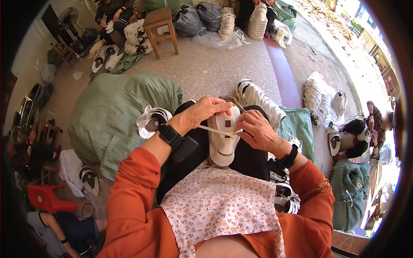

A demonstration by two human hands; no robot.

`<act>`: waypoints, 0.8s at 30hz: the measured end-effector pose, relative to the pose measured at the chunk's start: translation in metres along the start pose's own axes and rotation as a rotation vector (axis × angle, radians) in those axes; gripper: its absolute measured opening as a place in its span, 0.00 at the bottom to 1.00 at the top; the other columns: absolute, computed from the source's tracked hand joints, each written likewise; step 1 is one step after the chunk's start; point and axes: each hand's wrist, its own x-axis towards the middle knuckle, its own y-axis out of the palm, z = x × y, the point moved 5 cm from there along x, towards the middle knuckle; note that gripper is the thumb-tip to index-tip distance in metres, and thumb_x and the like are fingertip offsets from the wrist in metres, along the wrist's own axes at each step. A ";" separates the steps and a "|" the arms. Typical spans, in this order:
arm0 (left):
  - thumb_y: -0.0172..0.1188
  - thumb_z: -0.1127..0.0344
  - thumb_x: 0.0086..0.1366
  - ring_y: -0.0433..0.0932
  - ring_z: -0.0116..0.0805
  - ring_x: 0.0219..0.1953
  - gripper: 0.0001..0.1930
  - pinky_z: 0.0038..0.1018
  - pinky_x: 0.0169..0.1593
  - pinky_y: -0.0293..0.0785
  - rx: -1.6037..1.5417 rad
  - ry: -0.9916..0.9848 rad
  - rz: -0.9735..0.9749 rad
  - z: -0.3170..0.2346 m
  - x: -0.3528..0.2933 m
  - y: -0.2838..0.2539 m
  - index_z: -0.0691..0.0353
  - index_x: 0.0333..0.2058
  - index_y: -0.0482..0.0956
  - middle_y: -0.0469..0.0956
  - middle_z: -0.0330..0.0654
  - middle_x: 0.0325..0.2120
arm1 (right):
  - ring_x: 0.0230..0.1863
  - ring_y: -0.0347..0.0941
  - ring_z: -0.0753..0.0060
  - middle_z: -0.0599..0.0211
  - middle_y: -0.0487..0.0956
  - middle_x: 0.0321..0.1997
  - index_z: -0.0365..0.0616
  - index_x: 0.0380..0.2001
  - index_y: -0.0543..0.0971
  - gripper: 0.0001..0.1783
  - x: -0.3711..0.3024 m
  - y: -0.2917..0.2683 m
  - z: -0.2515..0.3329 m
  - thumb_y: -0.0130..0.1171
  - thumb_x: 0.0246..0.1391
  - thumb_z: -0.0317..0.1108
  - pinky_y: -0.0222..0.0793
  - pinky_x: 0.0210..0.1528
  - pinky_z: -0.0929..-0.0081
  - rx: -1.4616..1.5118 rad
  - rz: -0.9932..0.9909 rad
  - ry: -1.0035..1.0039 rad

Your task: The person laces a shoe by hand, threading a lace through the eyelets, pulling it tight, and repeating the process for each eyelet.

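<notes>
A white shoe point(222, 146) rests between my knees with its rounded toe toward me. My left hand point(205, 112) is bent over the shoe's far left side, its fingers pressed together against the upper; what they pinch is hidden. My right hand point(259, 132) is on the shoe's right side, thumb and fingertips closed on a flat white shoelace point(214, 130). That lace crosses the front of the shoe and runs leftward under my left wrist. A tan band point(235, 103) shows at the shoe's far end, between the hands.
A large green sack point(120, 116) and a stack of white shoe uppers point(152, 121) are at my left. A long row of nested uppers point(260, 99) lies beyond my right knee. Farther off are a wooden stool point(159, 21), a red plastic stool point(49, 198) and several seated people.
</notes>
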 end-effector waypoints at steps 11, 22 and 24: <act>0.62 0.58 0.66 0.72 0.19 0.32 0.13 0.22 0.37 0.70 0.436 0.176 0.007 -0.010 0.013 0.017 0.64 0.32 0.82 0.79 0.34 0.28 | 0.49 0.69 0.66 0.69 0.71 0.44 0.46 0.34 0.77 0.11 -0.006 0.014 0.026 0.57 0.44 0.31 0.62 0.52 0.68 -0.314 -0.067 -0.020; 0.62 0.54 0.63 0.73 0.28 0.30 0.16 0.27 0.37 0.70 0.677 0.141 0.090 -0.005 0.022 0.018 0.64 0.29 0.81 0.76 0.39 0.26 | 0.41 0.71 0.56 0.62 0.71 0.41 0.43 0.31 0.74 0.04 -0.012 0.022 0.030 0.60 0.53 0.27 0.64 0.45 0.64 0.349 0.012 0.358; 0.62 0.53 0.63 0.73 0.27 0.30 0.17 0.26 0.37 0.70 0.612 0.111 0.102 -0.007 0.021 0.016 0.64 0.29 0.81 0.77 0.38 0.26 | 0.40 0.72 0.57 0.62 0.72 0.39 0.44 0.33 0.75 0.05 -0.008 0.013 0.010 0.60 0.52 0.26 0.64 0.44 0.65 0.502 0.020 0.414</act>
